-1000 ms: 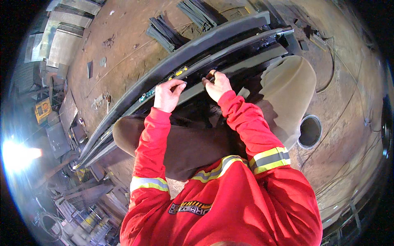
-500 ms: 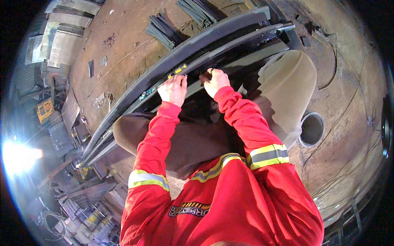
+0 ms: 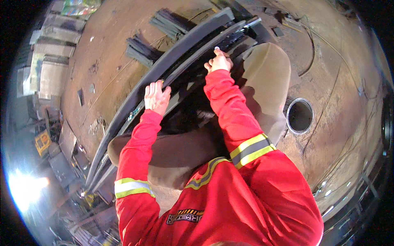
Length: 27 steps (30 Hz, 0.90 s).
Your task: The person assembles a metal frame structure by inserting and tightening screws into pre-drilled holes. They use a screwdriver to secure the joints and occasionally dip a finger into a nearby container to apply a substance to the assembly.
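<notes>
Long dark metal bars point(image 3: 180, 67) lie curved in this wide view across my lap and beyond my knees. My left hand point(image 3: 157, 98) rests on them, its fingers stretched over the bars and the thumb apart. A bit of a yellow object point(image 3: 163, 81) shows at its fingertips; the hand hides the rest. Farther along to the right, my right hand point(image 3: 219, 63) is closed above the bars, with a small whitish piece point(image 3: 216, 48) sticking out at the fingertips. Small teal items point(image 3: 134, 113) sit along the bars to the left of my left hand.
Bundles of dark steel strips point(image 3: 141, 51) lie on the brown floor point(image 3: 102, 74) past the bars. A round open container point(image 3: 300, 116) stands right of my knee. Metal sheets point(image 3: 54, 78), a yellow box point(image 3: 42, 141), scrap and a bright lamp point(image 3: 24, 192) are at the left.
My hands have moved apart: the right reaches farther along the bars, and the left now covers most of the yellow object. The whole view has shifted, so floor items appear farther left.
</notes>
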Each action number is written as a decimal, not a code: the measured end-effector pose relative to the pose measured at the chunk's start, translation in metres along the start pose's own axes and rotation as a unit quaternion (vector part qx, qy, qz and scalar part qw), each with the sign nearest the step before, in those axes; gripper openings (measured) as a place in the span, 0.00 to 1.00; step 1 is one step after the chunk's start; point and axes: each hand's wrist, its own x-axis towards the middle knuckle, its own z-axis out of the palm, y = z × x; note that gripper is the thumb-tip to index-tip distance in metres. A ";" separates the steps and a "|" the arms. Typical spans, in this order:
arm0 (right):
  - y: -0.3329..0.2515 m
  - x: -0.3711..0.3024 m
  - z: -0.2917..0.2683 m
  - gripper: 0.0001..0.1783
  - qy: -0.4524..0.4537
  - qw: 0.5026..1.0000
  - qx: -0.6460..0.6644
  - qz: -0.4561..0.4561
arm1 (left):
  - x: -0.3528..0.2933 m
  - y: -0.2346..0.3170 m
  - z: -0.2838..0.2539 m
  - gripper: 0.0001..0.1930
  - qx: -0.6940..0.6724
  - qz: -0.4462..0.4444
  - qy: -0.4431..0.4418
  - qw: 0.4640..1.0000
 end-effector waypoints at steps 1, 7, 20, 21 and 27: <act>-0.001 0.004 0.005 0.06 0.008 0.999 0.033 -0.015 | -0.002 -0.006 0.005 0.16 0.017 0.031 -0.009 0.999; -0.015 0.050 0.014 0.06 0.010 0.983 0.177 -0.046 | 0.008 -0.016 -0.002 0.17 0.014 0.104 -0.020 0.994; -0.031 0.046 0.029 0.12 0.039 0.985 0.161 0.054 | -0.007 -0.040 0.007 0.24 0.047 0.147 -0.024 0.988; -0.031 0.046 0.029 0.12 0.035 0.984 0.165 0.050 | -0.008 -0.040 0.007 0.25 0.046 0.144 -0.022 0.988; -0.029 0.050 0.030 0.10 0.080 0.990 0.119 -0.012 | -0.008 -0.036 0.009 0.24 0.031 0.142 0.003 0.989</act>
